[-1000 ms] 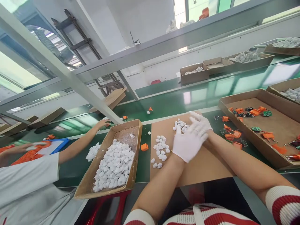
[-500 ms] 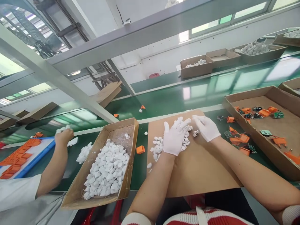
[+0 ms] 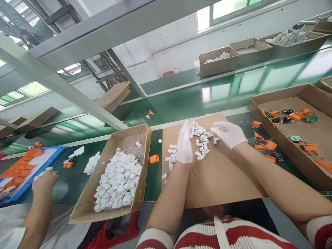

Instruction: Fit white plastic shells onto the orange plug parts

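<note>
Small white lumps [image 3: 201, 142] lie loose on a brown cardboard sheet [image 3: 218, 180] in front of me. My left hand [image 3: 184, 143], in a white glove, stands on edge between two groups of them, its fingers stretched out and somewhat blurred. More lumps [image 3: 171, 157] sit left of this hand, partly hidden by it. My right hand [image 3: 229, 134], gloved too, hovers at the right of the lumps with fingers loosely bent and apart from the thumb; nothing shows in it. A few lumps [image 3: 215, 140] are just below its fingertips.
A cardboard box [image 3: 149, 138] heaped with white lumps stands left of the sheet, an orange plug shell [image 3: 154, 159] beside it. At right, another box [image 3: 264, 138] holds orange plugs and circuit boards. A co-worker's hand [image 3: 45, 180] is near a blue-edged tray [image 3: 52, 157].
My left hand has turned from lying palm-down over the lumps to standing on edge, further left, uncovering them. My right fingers have spread slightly. The co-worker's hand has moved down and left.
</note>
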Demonstrator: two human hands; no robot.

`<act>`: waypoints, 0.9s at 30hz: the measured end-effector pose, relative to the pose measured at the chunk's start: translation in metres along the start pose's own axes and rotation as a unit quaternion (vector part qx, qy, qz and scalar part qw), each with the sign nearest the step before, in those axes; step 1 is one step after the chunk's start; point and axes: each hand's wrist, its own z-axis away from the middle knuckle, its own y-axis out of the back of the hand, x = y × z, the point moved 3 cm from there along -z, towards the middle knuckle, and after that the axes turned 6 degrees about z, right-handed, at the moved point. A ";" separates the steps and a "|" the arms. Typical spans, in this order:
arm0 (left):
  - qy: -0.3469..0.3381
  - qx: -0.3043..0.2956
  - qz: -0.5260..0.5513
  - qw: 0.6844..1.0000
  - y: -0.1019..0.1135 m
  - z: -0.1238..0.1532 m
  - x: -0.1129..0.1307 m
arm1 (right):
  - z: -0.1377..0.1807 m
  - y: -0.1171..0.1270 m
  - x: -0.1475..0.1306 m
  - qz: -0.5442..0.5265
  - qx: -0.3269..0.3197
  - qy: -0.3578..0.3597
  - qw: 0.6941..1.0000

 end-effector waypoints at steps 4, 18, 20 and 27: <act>0.016 0.140 -0.168 0.976 0.040 -0.021 -0.017 | -0.002 0.007 0.002 0.271 -0.113 0.038 0.955; 0.008 -0.031 -0.600 0.800 0.002 -0.032 -0.041 | 0.007 -0.009 -0.014 0.351 -0.119 0.121 0.921; 0.009 0.000 -0.577 0.817 0.005 -0.030 -0.034 | 0.009 -0.010 -0.015 0.328 -0.153 0.136 0.922; 0.009 0.042 -0.136 0.990 0.013 -0.023 -0.047 | 0.001 0.007 -0.012 0.058 -0.037 -0.024 0.997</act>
